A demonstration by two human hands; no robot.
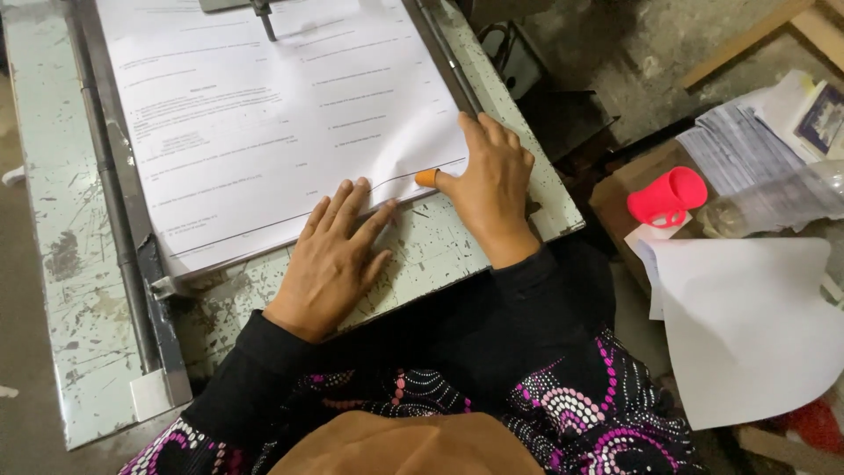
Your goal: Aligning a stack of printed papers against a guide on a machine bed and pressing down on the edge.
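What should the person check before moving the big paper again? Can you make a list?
1. Left hand flat on the paper stack: ok.
2. Right hand at the stack's right edge: ok.
3. Orange thumb cover on the right thumb: ok.
4. Top sheet flat: not ok, it bulges near the thumb.
5. Stack square against the metal rail: cannot tell.
6. Worn metal table free under the stack's front edge: ok.

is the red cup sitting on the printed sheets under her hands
No, the red cup lies off to the side on a cardboard box, apart from the stack of printed sheets.
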